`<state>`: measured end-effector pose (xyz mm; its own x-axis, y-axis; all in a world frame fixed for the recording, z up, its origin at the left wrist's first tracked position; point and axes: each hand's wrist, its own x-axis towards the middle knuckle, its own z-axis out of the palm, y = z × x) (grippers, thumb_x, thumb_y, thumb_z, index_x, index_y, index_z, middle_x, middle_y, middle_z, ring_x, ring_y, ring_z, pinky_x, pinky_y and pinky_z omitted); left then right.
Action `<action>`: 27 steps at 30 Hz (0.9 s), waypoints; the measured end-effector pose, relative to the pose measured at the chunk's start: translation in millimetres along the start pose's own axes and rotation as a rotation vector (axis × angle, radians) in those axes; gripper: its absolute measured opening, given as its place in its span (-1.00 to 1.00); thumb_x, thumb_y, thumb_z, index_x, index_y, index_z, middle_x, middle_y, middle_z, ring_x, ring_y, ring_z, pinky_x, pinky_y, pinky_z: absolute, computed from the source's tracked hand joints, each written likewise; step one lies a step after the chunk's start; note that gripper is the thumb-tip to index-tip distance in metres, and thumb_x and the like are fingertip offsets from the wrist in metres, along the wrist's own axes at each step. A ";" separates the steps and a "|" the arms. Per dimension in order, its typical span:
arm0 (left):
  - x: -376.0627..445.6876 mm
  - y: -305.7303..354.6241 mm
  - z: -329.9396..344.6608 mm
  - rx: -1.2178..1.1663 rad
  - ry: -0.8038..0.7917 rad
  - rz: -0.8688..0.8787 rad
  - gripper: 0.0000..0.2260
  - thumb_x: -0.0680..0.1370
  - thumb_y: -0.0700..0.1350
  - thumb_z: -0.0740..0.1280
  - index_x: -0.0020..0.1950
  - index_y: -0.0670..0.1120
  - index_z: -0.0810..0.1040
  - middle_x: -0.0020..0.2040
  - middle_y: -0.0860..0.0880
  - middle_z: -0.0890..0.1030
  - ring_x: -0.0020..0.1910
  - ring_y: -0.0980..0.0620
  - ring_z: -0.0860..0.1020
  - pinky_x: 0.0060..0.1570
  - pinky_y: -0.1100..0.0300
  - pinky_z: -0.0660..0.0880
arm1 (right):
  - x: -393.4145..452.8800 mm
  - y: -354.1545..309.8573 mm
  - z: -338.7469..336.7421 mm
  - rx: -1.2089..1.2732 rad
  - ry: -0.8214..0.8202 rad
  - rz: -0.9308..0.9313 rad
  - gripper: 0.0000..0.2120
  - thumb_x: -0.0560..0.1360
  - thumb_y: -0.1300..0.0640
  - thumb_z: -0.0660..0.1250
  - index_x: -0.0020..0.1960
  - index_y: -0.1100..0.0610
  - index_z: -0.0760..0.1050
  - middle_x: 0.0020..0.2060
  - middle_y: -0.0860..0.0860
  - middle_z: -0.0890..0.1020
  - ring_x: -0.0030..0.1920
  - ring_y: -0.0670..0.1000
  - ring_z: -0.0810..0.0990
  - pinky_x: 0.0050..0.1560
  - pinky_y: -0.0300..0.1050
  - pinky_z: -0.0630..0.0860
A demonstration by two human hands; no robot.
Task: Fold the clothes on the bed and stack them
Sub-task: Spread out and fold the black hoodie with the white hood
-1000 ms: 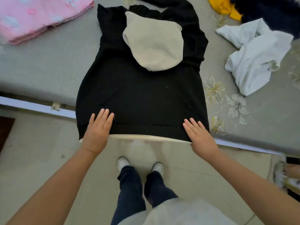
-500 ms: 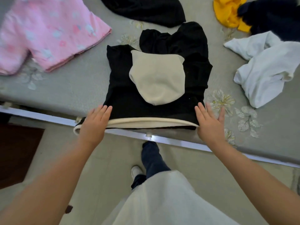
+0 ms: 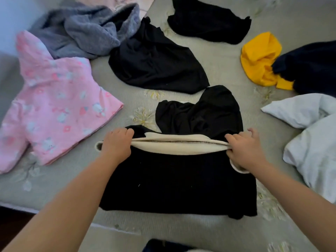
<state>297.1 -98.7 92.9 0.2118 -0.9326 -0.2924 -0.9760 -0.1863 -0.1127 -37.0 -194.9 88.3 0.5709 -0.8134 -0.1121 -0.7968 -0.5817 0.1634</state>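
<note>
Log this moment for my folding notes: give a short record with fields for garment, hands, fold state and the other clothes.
garment: black hoodie with cream lining, on the bed
left hand: gripping the hem's left end
right hand: gripping the hem's right end
fold state: hem brought up over the body, top part uncovered
unfolded: pink top, grey sweater, yellow garment, white garment

left hand – right hand, arms outstretched, fingers curled

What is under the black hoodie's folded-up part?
Mostly hidden. The black hoodie is doubled over; both hands grip its cream hem. Past it, only black cloth shows.
</note>
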 end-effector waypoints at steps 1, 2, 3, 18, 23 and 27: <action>14.5 -1.8 4.0 0.015 -0.007 -0.001 -0.74 0.44 -0.23 0.21 0.13 -0.14 0.40 0.09 -0.11 0.52 0.10 -0.14 0.46 -0.02 0.09 0.32 | 14.7 4.5 6.3 -0.055 -0.125 -0.009 -0.63 0.30 0.11 0.41 0.09 0.15 0.52 -0.17 0.01 0.63 -0.06 0.08 0.57 0.31 0.17 0.13; 27.9 -4.4 9.6 0.025 0.013 -0.011 -0.75 0.43 -0.24 0.22 0.10 -0.14 0.42 0.07 -0.12 0.55 0.07 -0.14 0.49 -0.03 0.08 0.33 | 28.6 8.1 11.7 -0.080 -0.232 -0.014 -0.60 0.41 0.05 0.29 0.23 0.09 0.41 -0.03 -0.03 0.59 0.08 0.05 0.50 0.36 0.13 -0.04; 41.0 -7.7 14.8 0.031 0.057 -0.038 -0.76 0.42 -0.27 0.22 0.07 -0.15 0.46 0.02 -0.14 0.57 0.04 -0.15 0.51 0.00 0.08 0.31 | 43.5 12.9 19.0 -0.096 -0.269 -0.006 -0.56 0.46 0.03 0.22 0.32 0.06 0.32 0.06 -0.05 0.55 0.17 0.03 0.43 0.38 0.14 -0.14; 36.4 81.7 128.3 -0.309 -0.118 0.224 -0.48 0.57 0.13 0.10 0.47 0.05 0.01 0.52 -0.05 0.00 0.40 0.00 -0.27 0.35 -0.01 -0.26 | 19.2 -37.6 110.8 0.286 -0.453 0.220 -0.50 0.56 -0.20 -0.10 0.47 -0.20 -0.10 0.51 -0.06 -0.13 0.49 0.07 -0.20 0.40 0.21 -0.26; 51.4 84.9 146.8 -0.200 -0.274 0.225 -0.44 0.56 0.22 -0.05 0.47 0.11 -0.20 0.51 0.00 -0.23 0.42 0.00 -0.37 0.37 -0.02 -0.33 | 25.9 -27.8 128.4 0.341 -0.488 0.259 -0.52 0.57 -0.18 -0.09 0.46 -0.22 -0.11 0.50 -0.07 -0.15 0.49 0.03 -0.23 0.41 0.15 -0.27; 61.9 76.2 124.7 -0.265 -0.099 0.319 -0.55 0.56 0.09 0.08 0.41 -0.03 0.30 0.45 -0.10 0.26 0.45 -0.09 0.17 0.38 -0.13 0.09 | 39.8 -29.1 100.4 0.377 -0.219 0.220 -0.57 0.43 0.04 0.37 0.26 0.16 0.45 0.27 0.18 0.46 0.29 0.20 0.42 0.29 0.24 0.24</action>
<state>242.2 -132.0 -52.2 -0.1118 -0.9246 -0.3641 -0.9699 0.0218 0.2424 -11.0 -210.7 -19.3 0.3580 -0.8752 -0.3253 -0.9332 -0.3240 -0.1554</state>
